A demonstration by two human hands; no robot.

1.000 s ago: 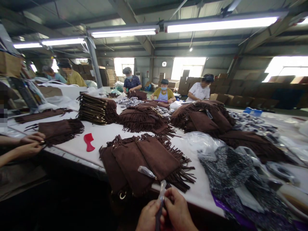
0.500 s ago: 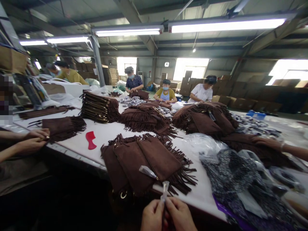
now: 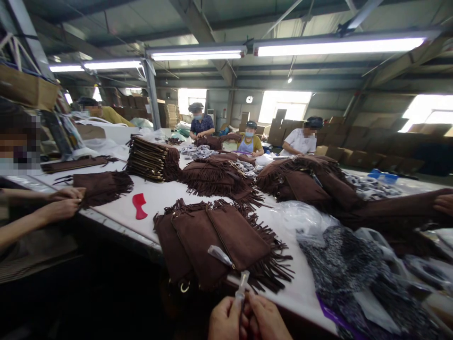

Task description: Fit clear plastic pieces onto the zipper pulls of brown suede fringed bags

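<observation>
At the table's near edge, my left hand (image 3: 224, 318) is closed in a pinch around the lower end of a small clear plastic wrapper (image 3: 242, 285). My right hand (image 3: 268, 318) presses thumb and fingers against the same end. The wrapper points upward, and whatever is inside it is hard to make out. Just beyond my hands lie overlapping brown fringed bags (image 3: 239, 236) with gold-coloured zips. A second plastic-covered piece (image 3: 220, 255) rests on them, and a gold-coloured ring (image 3: 184, 286) hangs at their lower edge.
A stack of brown bags (image 3: 146, 160) and more fringed piles (image 3: 221, 179) stand farther back. A red comb-like piece (image 3: 139, 206) lies left. Patterned dark fabric (image 3: 339, 259) and clear plastic (image 3: 307, 212) are at right. A co-worker's hands (image 3: 65, 203) work at left; others stand behind.
The view has shifted slightly. At right, a co-worker's hand has lifted and drawn a brown piece rightward from the pile. My hands stay pinched on the wrapper, almost in place.
</observation>
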